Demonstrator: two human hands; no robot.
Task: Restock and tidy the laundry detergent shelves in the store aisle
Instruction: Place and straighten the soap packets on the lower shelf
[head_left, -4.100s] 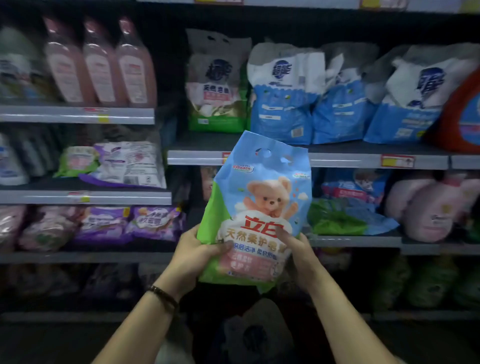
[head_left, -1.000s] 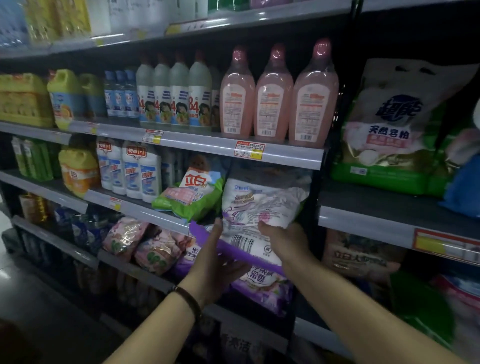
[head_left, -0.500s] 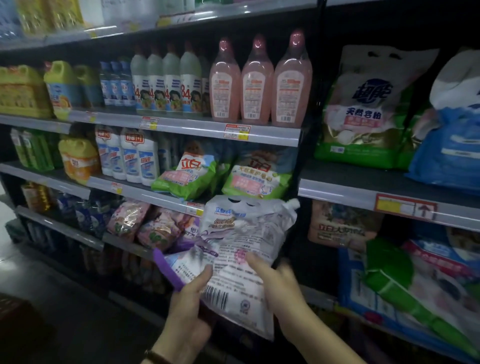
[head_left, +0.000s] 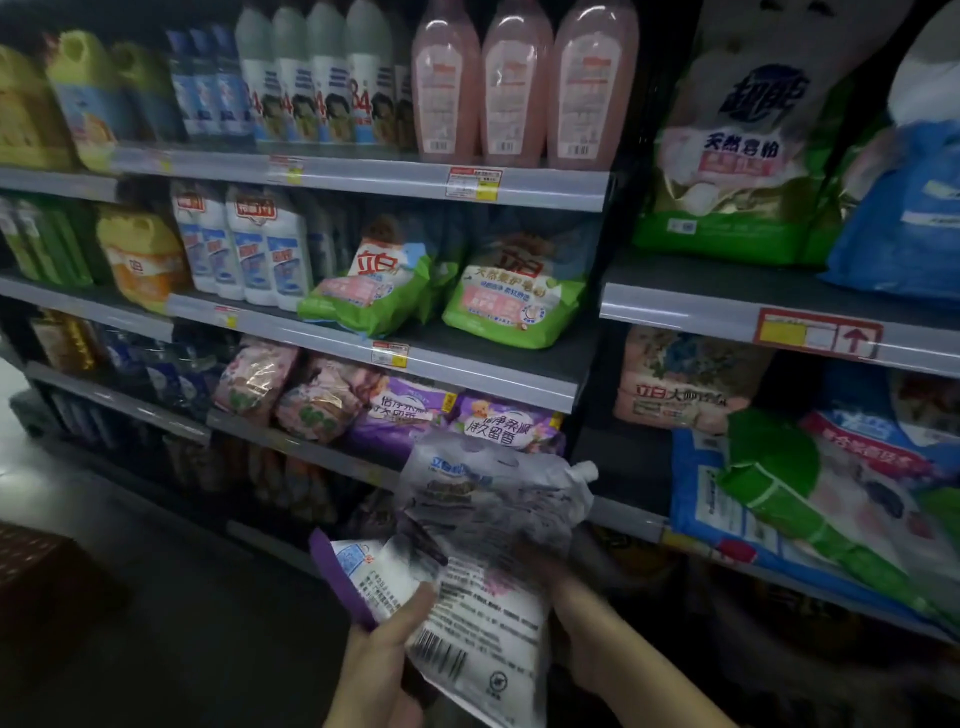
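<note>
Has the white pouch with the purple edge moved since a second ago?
Yes: the pouch came down off the shelf of the green bags.

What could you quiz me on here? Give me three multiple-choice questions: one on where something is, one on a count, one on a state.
1. The purple bags lie: A) one level below the green bags; B) on the topmost level; C) on the floor.
2. How many pink bottles stand in a row? A) two; B) three; C) five.
3. The white pouch is: A) lying on a shelf; B) on the floor; C) held up.
Answers: 1 A, they show directly under the green pair; 2 B, three stand side by side; 3 C, the left hand and right hand grip it.
</note>
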